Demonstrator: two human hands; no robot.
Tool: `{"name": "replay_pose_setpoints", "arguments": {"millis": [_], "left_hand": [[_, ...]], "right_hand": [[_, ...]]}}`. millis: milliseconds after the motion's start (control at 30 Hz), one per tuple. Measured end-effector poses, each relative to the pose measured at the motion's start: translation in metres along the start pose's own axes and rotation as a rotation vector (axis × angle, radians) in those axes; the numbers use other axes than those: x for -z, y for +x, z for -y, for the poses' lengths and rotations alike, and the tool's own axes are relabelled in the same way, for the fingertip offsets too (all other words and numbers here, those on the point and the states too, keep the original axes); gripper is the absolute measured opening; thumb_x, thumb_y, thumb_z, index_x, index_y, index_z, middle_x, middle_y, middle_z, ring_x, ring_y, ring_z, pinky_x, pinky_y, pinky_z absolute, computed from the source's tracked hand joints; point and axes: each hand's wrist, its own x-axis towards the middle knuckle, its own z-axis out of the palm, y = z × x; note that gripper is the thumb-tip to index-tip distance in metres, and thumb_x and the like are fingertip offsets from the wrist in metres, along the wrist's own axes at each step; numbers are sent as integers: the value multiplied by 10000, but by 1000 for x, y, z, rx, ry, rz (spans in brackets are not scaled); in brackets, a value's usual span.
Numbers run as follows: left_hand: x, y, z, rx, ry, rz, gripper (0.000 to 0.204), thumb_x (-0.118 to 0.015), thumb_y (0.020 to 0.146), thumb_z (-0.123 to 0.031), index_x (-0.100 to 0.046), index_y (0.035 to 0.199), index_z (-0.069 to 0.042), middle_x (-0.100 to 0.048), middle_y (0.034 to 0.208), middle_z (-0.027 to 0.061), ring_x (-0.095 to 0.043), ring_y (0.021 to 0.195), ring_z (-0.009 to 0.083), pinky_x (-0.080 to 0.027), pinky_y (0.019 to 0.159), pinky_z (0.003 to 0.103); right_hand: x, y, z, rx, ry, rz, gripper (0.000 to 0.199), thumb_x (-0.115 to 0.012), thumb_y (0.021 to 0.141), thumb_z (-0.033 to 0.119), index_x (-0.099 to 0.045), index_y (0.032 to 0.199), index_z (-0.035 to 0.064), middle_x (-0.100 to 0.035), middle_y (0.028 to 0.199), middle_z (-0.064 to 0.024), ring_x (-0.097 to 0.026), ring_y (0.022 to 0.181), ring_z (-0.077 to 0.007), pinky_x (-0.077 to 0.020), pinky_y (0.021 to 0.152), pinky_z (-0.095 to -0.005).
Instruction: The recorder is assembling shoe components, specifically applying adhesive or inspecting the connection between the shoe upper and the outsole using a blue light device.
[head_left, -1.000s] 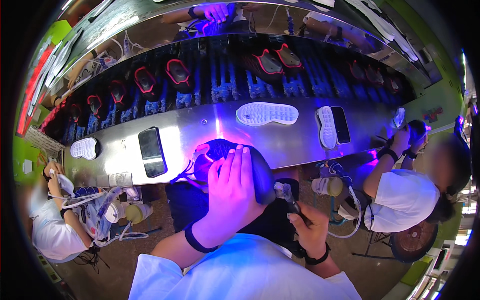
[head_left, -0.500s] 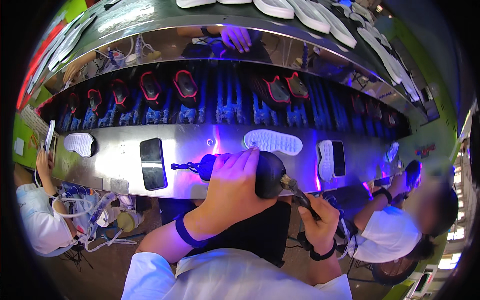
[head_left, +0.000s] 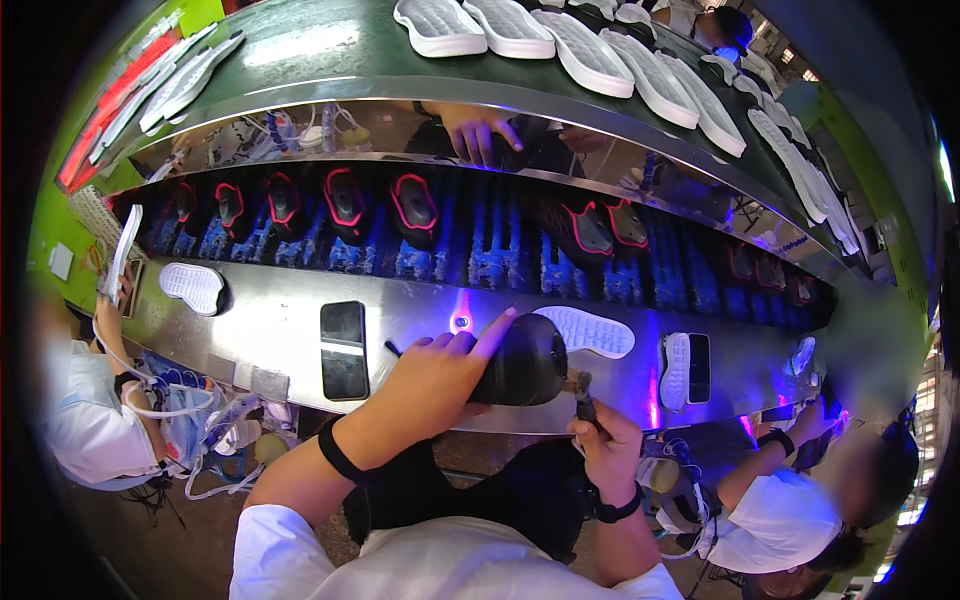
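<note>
My left hand (head_left: 425, 385) is wrapped round a black shoe upper (head_left: 528, 362), holding it above the near edge of the metal bench. One finger stretches along its top, and the rounded end points right. In my right hand (head_left: 608, 445) is a brush (head_left: 583, 398), gripped by its dark handle. Its pale bristles touch or nearly touch the upper's rounded end; I cannot tell which. Just behind the upper lies a white shoe sole (head_left: 598, 334), tread upward, partly covered by it.
A phone (head_left: 345, 350) lies left on the bench (head_left: 270, 310); another phone (head_left: 700, 365) lies right beside a white sole (head_left: 675, 372). Beyond runs a blue-striped conveyor (head_left: 490, 255) with red-edged shoe uppers. White soles (head_left: 570, 55) line the upper shelf. Co-workers sit on both sides.
The view has shifted, so the bench sits lower in it. My left hand has turned the upper, and its looped lace is now mostly hidden. The brush stays at the rounded end.
</note>
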Motion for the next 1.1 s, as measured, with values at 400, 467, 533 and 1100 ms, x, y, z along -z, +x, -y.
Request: {"name": "replay_pose_setpoints", "arguments": {"millis": [400, 467, 533, 1100], "left_hand": [[-18, -67, -18, -102, -625, -51, 1113, -880, 722, -550, -341, 1543, -28, -727, 1159, 147, -751, 985, 338, -604, 856, 405], [-21, -72, -22, -136, -733, -46, 1107, -894, 732, -511, -323, 1556, -41, -715, 1206, 135, -734, 1061, 320, -574, 935, 402], [-15, -73, -25, -104, -735, 11, 1106, -900, 730, -496, -324, 1556, -40, -701, 1239, 140, -719, 1100, 319, -563, 958, 406], [-32, -52, -46, 260, -1357, 256, 847, -913, 776, -185, -436, 1443, 28, -633, 1300, 112, -622, 1201, 205, -497, 1063, 400]], "right_hand": [[17, 19, 84, 99, -218, 238, 330, -788, 890, 156, -735, 1170, -11, -756, 944, -133, -710, 810, -197, -535, 738, -316], [17, 14, 82, 76, -169, 239, 324, -776, 896, 124, -729, 1178, -27, -745, 925, -97, -677, 786, -150, -515, 707, -288], [19, 10, 78, 50, -111, 244, 318, -764, 902, 92, -724, 1187, -43, -733, 907, -61, -643, 761, -103, -495, 676, -260], [49, 1, 28, 59, -67, 282, 258, -797, 883, 106, -753, 1107, -14, -749, 900, -94, -683, 810, -151, -528, 748, -303]]}}
